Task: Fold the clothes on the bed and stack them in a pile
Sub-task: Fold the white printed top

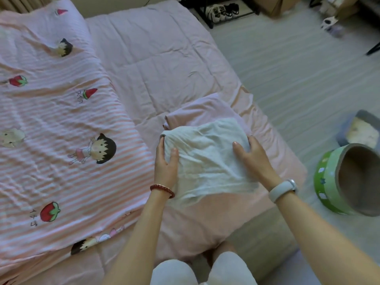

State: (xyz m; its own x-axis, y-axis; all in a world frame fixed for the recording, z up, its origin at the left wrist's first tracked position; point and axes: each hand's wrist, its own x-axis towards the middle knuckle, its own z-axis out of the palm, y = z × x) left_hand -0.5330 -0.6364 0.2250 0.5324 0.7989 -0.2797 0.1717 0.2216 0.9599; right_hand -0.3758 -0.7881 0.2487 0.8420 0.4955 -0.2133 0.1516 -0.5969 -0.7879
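A folded white garment [207, 157] lies on top of a folded pink garment [205, 110] near the right edge of the bed [156, 58], so the pile seems to be already begun and the step in hand looks like settling this piece onto it. The left hand [165, 161] grips the white garment's left edge, thumb on top and fingers tucked out of sight beneath the fold; the right hand [251, 154] lies on its right side with fingers fairly straight, pressing rather than pinching. The near edge of the white cloth hangs off the pink piece onto the pink sheet, loose and wrinkled, so the stack is not yet square. To do this well, both hands should probably draw the cloth taut sideways, smooth the creases from the middle outward, then tuck or fold the trailing near edge so its outline matches the garment below. Thin fabric like this will likely shift and bunch under a heavy push, so light, flat strokes suit it. The striped cartoon-print quilt [61, 130] lies just left, apart from the pile.
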